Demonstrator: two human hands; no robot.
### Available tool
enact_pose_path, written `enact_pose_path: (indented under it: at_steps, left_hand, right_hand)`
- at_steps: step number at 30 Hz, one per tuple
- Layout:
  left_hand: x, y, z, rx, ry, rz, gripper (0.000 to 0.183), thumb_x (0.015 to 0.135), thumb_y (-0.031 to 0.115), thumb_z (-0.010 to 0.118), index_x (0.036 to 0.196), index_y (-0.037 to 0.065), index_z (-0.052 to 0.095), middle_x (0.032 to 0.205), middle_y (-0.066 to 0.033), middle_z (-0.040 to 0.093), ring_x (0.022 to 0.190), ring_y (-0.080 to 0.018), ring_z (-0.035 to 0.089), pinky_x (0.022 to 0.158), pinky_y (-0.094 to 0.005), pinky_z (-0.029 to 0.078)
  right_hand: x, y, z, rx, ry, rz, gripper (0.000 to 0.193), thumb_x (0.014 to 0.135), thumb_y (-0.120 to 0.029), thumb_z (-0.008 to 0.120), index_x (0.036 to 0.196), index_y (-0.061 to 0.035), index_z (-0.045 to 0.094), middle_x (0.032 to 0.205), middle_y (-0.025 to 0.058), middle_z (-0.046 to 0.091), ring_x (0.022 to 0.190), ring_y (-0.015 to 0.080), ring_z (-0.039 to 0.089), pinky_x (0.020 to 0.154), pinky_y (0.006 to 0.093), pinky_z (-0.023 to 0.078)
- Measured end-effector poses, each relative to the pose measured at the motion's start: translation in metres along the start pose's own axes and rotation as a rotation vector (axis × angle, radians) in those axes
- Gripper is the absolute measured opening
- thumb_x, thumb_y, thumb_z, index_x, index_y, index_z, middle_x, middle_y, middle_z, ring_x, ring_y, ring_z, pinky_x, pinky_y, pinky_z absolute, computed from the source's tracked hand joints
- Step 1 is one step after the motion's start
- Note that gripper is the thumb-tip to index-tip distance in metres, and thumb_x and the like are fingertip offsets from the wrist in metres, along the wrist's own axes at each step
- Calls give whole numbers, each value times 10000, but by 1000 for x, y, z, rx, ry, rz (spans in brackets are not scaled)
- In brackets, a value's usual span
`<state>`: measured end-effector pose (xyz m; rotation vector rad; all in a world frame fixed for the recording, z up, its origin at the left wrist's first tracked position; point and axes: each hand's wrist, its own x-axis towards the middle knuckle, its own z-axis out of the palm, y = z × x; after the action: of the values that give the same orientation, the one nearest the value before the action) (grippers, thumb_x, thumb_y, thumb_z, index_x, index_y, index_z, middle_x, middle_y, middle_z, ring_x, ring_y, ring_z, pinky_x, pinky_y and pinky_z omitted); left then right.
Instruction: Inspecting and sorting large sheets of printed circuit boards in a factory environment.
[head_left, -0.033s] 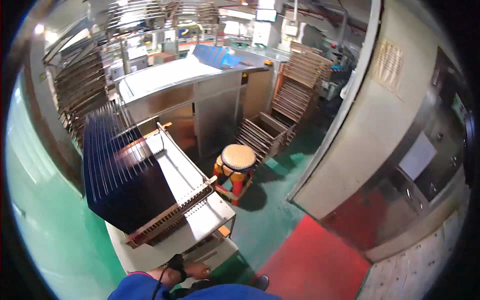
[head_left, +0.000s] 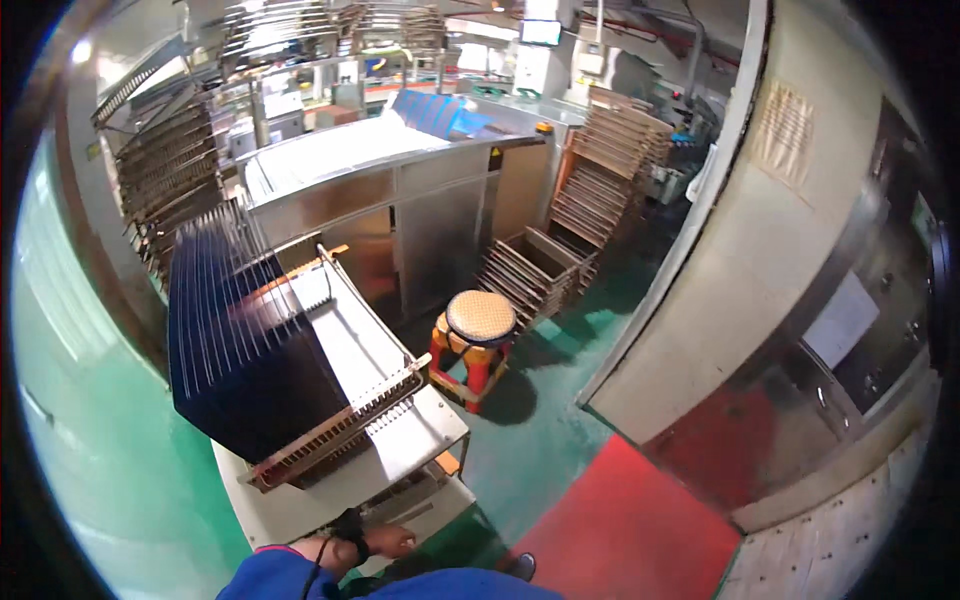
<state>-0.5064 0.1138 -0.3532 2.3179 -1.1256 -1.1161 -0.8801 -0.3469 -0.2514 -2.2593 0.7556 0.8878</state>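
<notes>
My left hand (head_left: 390,541) is low in the picture, in front of my body, with a black strap (head_left: 350,530) around the wrist and a blue sleeve (head_left: 270,574) behind it. Its fingers look curled; whatever they may hold is hidden. My right hand is out of view. Closest to the left hand is the near end of a white-topped table (head_left: 420,440). On it stands a slotted metal rack (head_left: 330,443) beside a row of upright dark blue panels (head_left: 250,370). The hand does not touch the panels.
A round-topped stool (head_left: 481,318) with red and yellow legs stands right of the table. Behind it are stacked racks (head_left: 600,190) and a long metal machine (head_left: 430,240). A red mat (head_left: 620,530) lies at the right, beside a large cabinet (head_left: 690,330).
The whole view has shifted very slightly. My left hand stays in about the same place, and the table, panels and stool have not moved.
</notes>
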Motion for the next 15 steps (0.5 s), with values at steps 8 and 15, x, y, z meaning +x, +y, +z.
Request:
enact_pose_path:
  at_steps: [8,15]
  left_hand:
    - [2,71,29,-353,134,-267,365,905,338,598,1200,131,657,1062,-130,726,988,-313,699,867,-437,551]
    - [53,41,36,-159,35,-254,398,909,381,590,1211,129,648,1098,-129,721,1030,-344,679,875,-453,541]
  right_hand:
    - [173,-10,-227,-218,300,-233,431,881,-346,621,1189,-55,695,1130,210,710,1093,379,668,963,460,527]
    - [255,-73,-223,-297,134,-328,469,896,-385,603,1237,-71,677,1198,206,691,1140,363,655,991,456,514]
